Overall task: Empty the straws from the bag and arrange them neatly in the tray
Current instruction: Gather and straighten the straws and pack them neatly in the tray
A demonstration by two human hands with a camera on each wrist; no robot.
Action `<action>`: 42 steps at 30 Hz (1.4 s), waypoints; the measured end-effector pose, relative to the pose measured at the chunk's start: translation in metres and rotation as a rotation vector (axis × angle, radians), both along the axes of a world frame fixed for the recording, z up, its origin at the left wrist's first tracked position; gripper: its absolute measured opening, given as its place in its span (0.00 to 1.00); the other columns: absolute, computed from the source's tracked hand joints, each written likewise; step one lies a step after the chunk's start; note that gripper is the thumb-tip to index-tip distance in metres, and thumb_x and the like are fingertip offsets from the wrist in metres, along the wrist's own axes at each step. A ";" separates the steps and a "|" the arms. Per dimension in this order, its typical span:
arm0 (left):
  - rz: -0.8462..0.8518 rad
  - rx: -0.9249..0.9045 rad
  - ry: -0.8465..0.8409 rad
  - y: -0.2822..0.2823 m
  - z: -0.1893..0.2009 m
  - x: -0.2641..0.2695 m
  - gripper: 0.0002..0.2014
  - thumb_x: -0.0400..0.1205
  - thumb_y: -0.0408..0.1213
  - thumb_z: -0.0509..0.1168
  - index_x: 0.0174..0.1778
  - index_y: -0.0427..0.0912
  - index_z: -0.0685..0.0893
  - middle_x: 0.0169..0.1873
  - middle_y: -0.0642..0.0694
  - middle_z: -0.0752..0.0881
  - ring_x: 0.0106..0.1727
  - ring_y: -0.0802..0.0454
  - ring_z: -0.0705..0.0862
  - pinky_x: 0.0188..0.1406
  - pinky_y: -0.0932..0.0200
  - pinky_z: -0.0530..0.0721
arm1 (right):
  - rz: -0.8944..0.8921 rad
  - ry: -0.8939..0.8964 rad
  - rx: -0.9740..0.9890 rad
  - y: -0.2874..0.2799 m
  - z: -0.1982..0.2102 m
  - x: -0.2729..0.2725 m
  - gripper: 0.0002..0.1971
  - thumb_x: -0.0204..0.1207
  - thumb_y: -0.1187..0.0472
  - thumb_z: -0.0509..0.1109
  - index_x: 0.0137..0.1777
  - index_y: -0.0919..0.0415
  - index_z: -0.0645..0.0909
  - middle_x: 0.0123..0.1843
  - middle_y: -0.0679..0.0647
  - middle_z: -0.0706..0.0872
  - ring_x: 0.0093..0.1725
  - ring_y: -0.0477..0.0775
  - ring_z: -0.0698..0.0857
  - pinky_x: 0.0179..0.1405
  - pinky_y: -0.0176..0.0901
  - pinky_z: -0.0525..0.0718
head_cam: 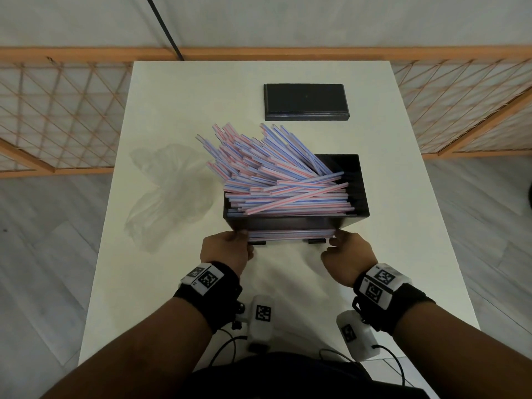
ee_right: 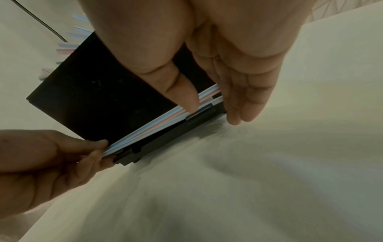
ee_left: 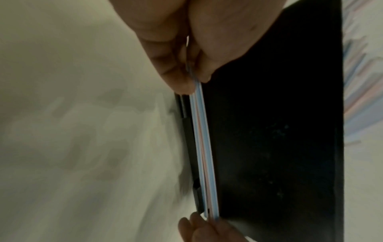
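Observation:
A black tray [head_cam: 354,180] stands mid-table, heaped with pink-and-blue striped straws [head_cam: 276,174] that fan out over its left rim. A thin row of straws [head_cam: 290,234] shows in a slot along the tray's near bottom edge. My left hand [head_cam: 244,240] pinches the left ends of that row [ee_left: 204,147] between thumb and fingers. At the right ends is my right hand [head_cam: 335,240], its thumb resting on the straws [ee_right: 149,129] and its fingers [ee_right: 242,113] straight against the tray's corner. The clear bag [head_cam: 167,191] lies crumpled and empty to the left.
A flat black lid [head_cam: 306,102] lies at the far side of the white table [head_cam: 403,226]. A wooden lattice screen [head_cam: 57,110] stands beyond the table on both sides. A thin black cable [head_cam: 164,27] runs up the wall.

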State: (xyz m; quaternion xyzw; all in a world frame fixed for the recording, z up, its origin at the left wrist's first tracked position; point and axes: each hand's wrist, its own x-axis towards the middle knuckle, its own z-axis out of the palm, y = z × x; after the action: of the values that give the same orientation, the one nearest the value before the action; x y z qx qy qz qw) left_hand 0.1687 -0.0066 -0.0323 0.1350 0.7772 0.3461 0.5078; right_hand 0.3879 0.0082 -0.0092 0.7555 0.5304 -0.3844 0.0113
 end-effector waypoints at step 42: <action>-0.544 1.097 0.134 0.024 0.138 -0.001 0.27 0.82 0.53 0.61 0.70 0.36 0.78 0.60 0.45 0.84 0.61 0.57 0.82 0.62 0.59 0.77 | 0.718 -0.108 0.872 0.025 0.118 -0.079 0.10 0.64 0.52 0.59 0.26 0.53 0.64 0.18 0.52 0.77 0.16 0.63 0.77 0.20 0.38 0.67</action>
State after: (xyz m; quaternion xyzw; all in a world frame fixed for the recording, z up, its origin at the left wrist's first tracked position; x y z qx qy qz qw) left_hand 0.1678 0.0171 0.1053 0.5918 0.4536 0.5443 0.3844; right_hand 0.3088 0.0336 0.1089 0.4810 0.8625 -0.0625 -0.1445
